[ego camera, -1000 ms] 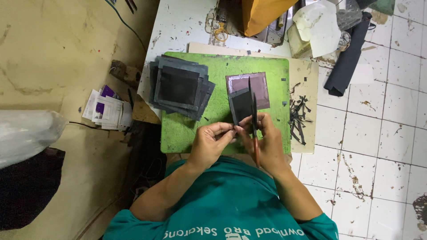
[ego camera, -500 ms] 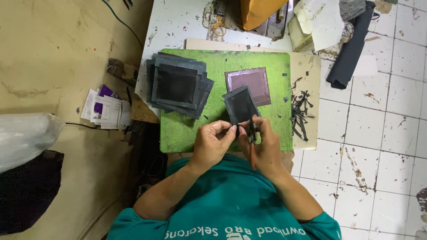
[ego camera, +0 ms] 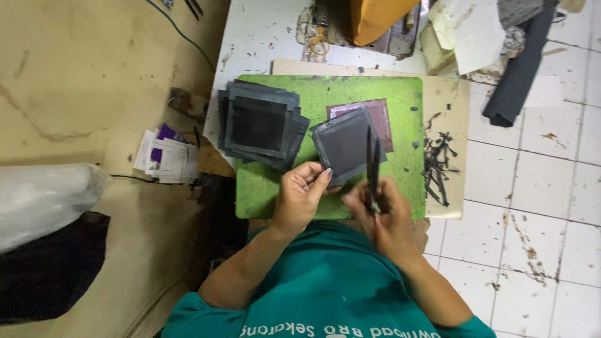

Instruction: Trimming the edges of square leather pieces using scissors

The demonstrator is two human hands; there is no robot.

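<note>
dark square sheet (ego camera: 345, 147), tilted, scissors (ego camera: 373, 164) upright

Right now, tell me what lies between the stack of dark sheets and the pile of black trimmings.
In the head view, the held dark sheet, a purplish sheet and bare green mat.

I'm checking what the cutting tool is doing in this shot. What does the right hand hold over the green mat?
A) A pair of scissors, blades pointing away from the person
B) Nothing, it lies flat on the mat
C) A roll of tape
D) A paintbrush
A: the right hand grips dark scissors, blades pointing away across the dark square piece that the left hand holds above the green mat.
</note>
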